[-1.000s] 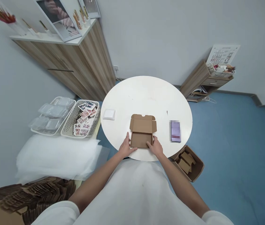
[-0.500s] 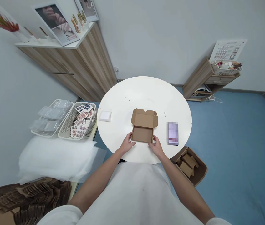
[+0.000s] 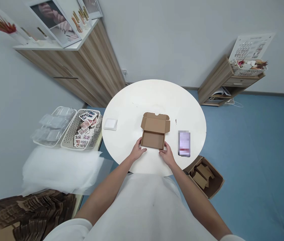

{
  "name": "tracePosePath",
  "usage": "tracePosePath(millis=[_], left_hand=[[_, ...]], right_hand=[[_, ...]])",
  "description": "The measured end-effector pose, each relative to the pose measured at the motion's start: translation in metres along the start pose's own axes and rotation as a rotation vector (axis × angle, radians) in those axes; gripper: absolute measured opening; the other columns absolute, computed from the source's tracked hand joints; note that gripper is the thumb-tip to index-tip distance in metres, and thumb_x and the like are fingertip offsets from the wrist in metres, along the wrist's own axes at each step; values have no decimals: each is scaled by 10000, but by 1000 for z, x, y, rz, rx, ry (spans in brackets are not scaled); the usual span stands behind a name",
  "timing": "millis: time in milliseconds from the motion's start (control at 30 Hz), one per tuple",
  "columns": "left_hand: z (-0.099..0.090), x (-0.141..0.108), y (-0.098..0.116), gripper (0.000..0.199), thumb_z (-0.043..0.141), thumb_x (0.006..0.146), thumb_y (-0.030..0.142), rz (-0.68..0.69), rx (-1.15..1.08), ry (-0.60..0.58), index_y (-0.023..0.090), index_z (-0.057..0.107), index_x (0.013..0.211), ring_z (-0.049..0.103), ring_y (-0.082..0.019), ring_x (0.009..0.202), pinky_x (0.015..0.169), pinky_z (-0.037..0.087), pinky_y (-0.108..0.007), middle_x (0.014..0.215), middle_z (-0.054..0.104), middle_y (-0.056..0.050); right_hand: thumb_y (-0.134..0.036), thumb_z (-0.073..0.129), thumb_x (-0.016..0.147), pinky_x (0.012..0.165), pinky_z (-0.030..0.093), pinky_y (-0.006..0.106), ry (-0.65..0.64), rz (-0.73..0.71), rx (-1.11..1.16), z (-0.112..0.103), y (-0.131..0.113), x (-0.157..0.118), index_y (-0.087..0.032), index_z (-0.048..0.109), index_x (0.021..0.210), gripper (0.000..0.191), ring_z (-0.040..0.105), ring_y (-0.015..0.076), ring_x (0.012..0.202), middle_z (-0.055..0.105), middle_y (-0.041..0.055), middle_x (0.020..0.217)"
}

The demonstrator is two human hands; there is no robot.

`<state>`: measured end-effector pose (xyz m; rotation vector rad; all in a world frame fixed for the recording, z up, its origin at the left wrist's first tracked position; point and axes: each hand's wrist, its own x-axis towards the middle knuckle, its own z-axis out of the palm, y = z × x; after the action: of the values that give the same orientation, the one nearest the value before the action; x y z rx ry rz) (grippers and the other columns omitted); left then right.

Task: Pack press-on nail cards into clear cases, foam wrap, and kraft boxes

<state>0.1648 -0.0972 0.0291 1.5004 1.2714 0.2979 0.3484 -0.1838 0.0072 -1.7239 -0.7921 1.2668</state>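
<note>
An open brown cardboard box (image 3: 153, 139) lies on the white round table (image 3: 121, 100), its lid folded back away from me and nothing inside. My left hand (image 3: 137, 150) holds the box's near left corner, with the thumb along the front. At the near right corner, my right hand (image 3: 167, 154) grips the box in the same way. To the right lies a phone-like object (image 3: 184, 144) with a blurred purple screen. A small stack of white square items (image 3: 111, 124) sits near the table's left edge.
Left of the table are a basket of printed cards (image 3: 65, 142), a basket of clear packets (image 3: 38, 142), white foam sheets (image 3: 61, 169) and stacked brown cardboard (image 3: 43, 211). A carton with cardboard pieces (image 3: 217, 187) stands on the floor at the right.
The box and both hands sit slightly higher in the view, and the box is still held at its near corners. The camera view has shifted a little.
</note>
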Motion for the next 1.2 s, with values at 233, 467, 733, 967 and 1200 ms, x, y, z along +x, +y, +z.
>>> tracePosePath(millis=[233, 467, 733, 967, 1200], left_hand=[[6, -1, -11, 818, 581, 712, 233, -40, -60, 26, 242, 79, 1358, 244, -223, 1291, 957, 353, -369, 1417, 230, -109], [-8, -8, -24, 803, 579, 729, 275, -8, -117, -9, 220, 83, 1358, 245, -226, 1291, 981, 319, -380, 1420, 206, -137], [-76, -10, -50, 623, 559, 738, 352, 7, -29, 327, 205, 291, 1281, 316, -247, 1241, 931, 379, -393, 1335, 325, -130], [-176, 25, -79, 585, 512, 774, 405, -226, -72, 631, 195, 292, 1273, 440, -224, 1139, 898, 410, -341, 1319, 324, -142], [-220, 56, -84, 507, 465, 810, 367, -187, -19, 471, 142, 376, 1256, 575, -178, 898, 824, 445, -320, 1232, 457, -153]], right_hand=[[-254, 486, 670, 827, 471, 335, 17, -6, 23, 0, 9, -7, -244, 151, 1336, 746, 561, 187, 995, 249, 108, 1377], [-278, 477, 705, 720, 489, 322, 255, -72, -26, 8, 11, -29, -236, 250, 1279, 619, 562, 131, 783, 357, 118, 1277], [-270, 500, 719, 612, 458, 284, 110, -252, -144, 69, -34, -32, -182, 522, 963, 260, 482, 119, 625, 544, 40, 842], [-342, 529, 695, 722, 470, 299, -65, 42, -110, 172, -77, 23, -204, 531, 989, 325, 565, 144, 804, 560, 68, 1069], [-384, 548, 710, 838, 445, 302, -48, 220, 31, 242, -108, 80, -207, 482, 1065, 403, 545, 175, 1017, 559, 93, 1140]])
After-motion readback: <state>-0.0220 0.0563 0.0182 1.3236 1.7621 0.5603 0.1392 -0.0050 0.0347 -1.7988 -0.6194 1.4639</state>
